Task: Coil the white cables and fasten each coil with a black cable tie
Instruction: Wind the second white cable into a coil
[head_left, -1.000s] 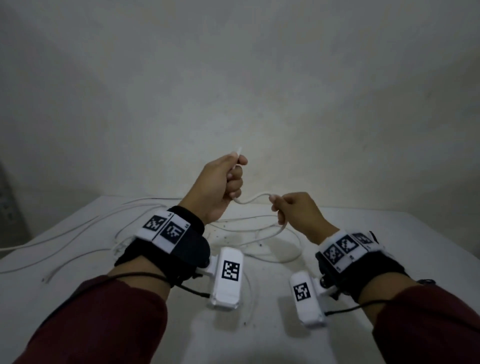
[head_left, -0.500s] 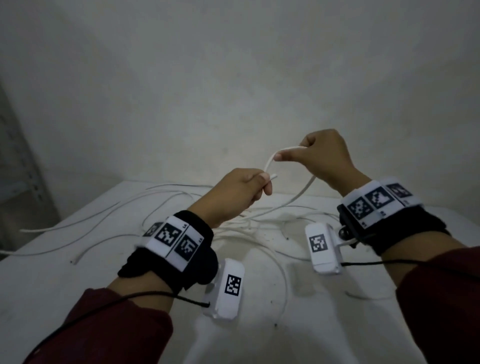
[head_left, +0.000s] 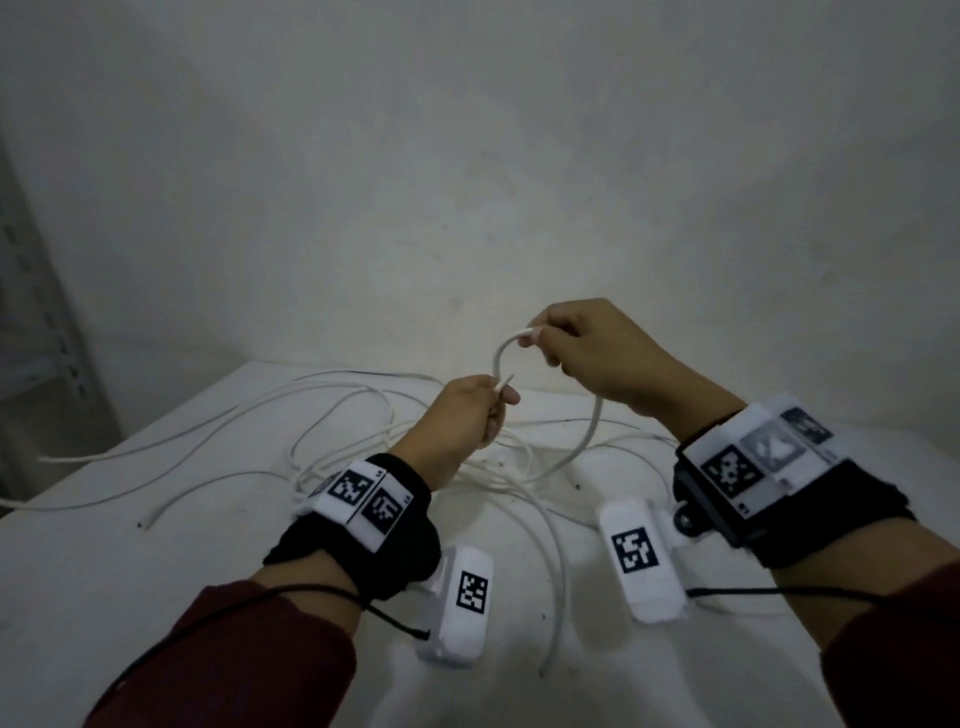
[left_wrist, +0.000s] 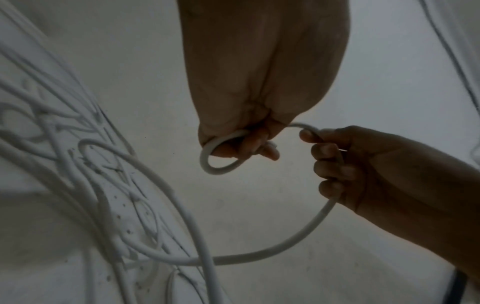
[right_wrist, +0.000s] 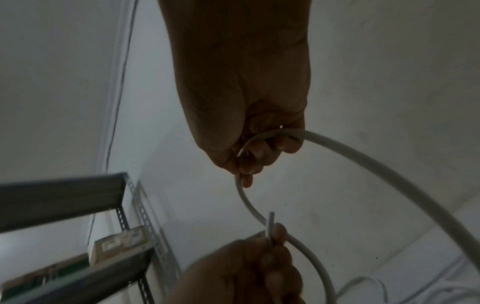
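**Both hands raised, one white cable looped between them**

At the far left of the head view a grey metal shelf (head_left: 36, 332) stands against the wall. Right of it, loose white cables (head_left: 332, 415) sprawl across the white table (head_left: 130, 597), tangled thickest near the middle of the frame, under the hands.

Left of centre, the left hand (head_left: 462, 415) is held above the table with its fingers curled, pinching the held cable (head_left: 587, 441) close to its cut end — the short tip pokes up past the thumb. From the left wrist camera, a small loop of that cable curves round below the curled fingers (left_wrist: 244, 144).

From that pinch the cable arches up and right to the right hand (head_left: 587, 353), which sits higher, just right of centre. Its fingers are curled round the cable too, thumb and forefinger nipping it at the top of the arch. Below this hand the cable drops in a long curve back to the pile on the table.

Both wrists carry black straps with white marker blocks — and dark red sleeves fill the lower corners.
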